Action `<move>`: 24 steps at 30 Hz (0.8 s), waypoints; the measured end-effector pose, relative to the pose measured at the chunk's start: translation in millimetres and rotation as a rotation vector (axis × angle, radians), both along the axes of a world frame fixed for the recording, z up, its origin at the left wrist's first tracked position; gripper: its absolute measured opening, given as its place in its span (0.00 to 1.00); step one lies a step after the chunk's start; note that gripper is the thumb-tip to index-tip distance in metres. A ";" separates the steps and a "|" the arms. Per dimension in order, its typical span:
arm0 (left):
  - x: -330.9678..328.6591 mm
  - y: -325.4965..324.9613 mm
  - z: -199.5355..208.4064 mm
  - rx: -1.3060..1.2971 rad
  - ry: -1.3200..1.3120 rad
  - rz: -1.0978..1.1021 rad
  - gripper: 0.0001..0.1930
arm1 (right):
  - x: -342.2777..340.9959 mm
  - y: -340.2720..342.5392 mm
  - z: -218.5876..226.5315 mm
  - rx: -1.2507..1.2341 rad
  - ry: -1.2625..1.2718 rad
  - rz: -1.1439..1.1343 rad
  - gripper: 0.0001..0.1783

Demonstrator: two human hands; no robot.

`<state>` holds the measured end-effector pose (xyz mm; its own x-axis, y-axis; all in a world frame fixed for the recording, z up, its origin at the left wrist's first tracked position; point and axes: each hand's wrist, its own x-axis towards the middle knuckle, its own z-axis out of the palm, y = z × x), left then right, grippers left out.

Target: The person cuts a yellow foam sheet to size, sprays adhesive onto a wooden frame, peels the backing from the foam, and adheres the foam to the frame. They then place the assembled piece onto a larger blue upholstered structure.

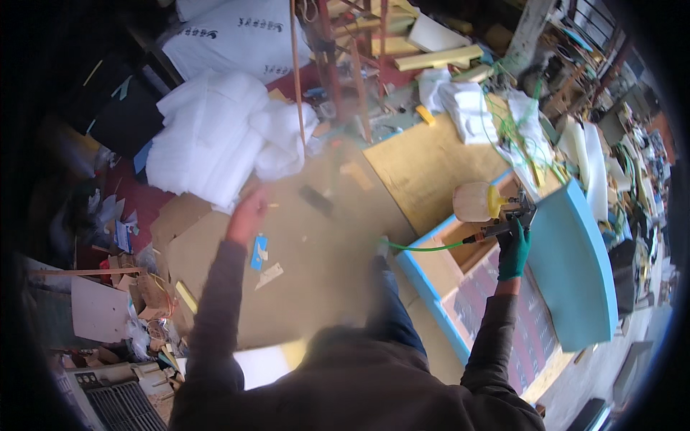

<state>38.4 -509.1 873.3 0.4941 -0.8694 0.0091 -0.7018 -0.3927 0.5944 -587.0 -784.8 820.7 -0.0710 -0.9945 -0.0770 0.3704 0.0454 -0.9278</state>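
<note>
In a green glove, my right hand [513,253] is wrapped round the handle of a spray gun [519,214]. The gun carries a whitish cup [471,202] with a yellow lid, and a green hose [431,248] runs to it. Beneath the gun lies a wooden furniture frame [447,251] edged with light blue foam. A curved light blue foam-covered panel [575,266] stands along its right side. My bare left hand [248,212] is held out over the cardboard, near the white wadding; motion blur hides its fingers.
White wadding [205,133] is heaped at the far left. Cardboard [309,273] covers the floor, with a blue scrap [259,251] on it. A yellowish board [424,176] lies beyond the frame. Foam pieces [438,57] and clutter line the back and right.
</note>
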 end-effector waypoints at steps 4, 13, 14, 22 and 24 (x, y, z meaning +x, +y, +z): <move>-3.9 91.0 -149.8 0.025 0.063 0.037 0.15 | 103.3 -128.3 -42.3 -0.099 0.046 0.042 0.19; -122.6 158.6 -296.6 0.831 0.700 0.342 0.20 | 399.8 -497.7 -146.2 -0.225 0.390 0.265 0.22; -130.3 141.6 -288.5 0.914 0.779 0.402 0.18 | 434.8 -539.0 -153.2 -0.209 0.482 0.292 0.23; -124.9 -14.9 -209.1 0.554 0.478 0.585 0.08 | 676.4 -747.2 -185.3 -0.664 0.616 0.324 0.29; -135.2 -36.5 -195.0 0.678 0.449 0.533 0.08 | 704.9 -766.2 -197.5 -0.632 0.606 0.332 0.29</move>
<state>-96.8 -545.6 678.3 0.6600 -0.2815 -0.6965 -0.0954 -0.9510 0.2939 117.9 -1551.0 623.2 0.3731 -0.8157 0.4422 -0.1254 -0.5165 -0.8470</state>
